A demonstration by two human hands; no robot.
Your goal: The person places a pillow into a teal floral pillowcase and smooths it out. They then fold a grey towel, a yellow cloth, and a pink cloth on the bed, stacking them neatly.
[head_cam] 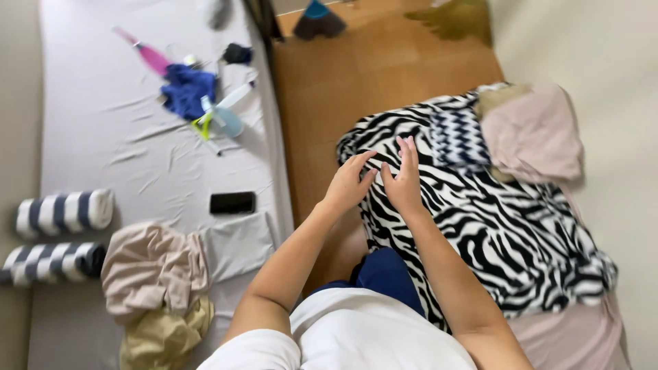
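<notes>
A: What is shown of the room?

B: A wooden floor (pixel 384 62) is seen between two soft surfaces. On the left a bed (pixel 96 137) is covered by a pale grey sheet, creased in places. On the right a zebra-striped blanket (pixel 507 226) is spread over pinkish bedding (pixel 541 133), close to a plain light wall (pixel 603 48).

A: Where are the hands placed?

B: Both are laid on the near left part of the zebra-striped blanket. The left hand (pixel 347 183) is rested there with its fingers spread and bent slightly; the right hand (pixel 403 181) is pressed flat just beside it, fingers straight and held together. Nothing is gripped by either hand.

A: What is found on the bed?

B: Two rolled striped towels (pixel 62 211) are set at its left edge. A crumpled beige garment (pixel 154 267) is piled near the foot, with a yellowish cloth (pixel 164 336) below it and a folded grey piece (pixel 236 243) beside it. A black phone (pixel 232 203) is laid flat mid-bed. Farther up, a blue cloth (pixel 185 89), a spray bottle (pixel 223 116) and a pink-handled tool (pixel 147 53) are gathered together.
</notes>
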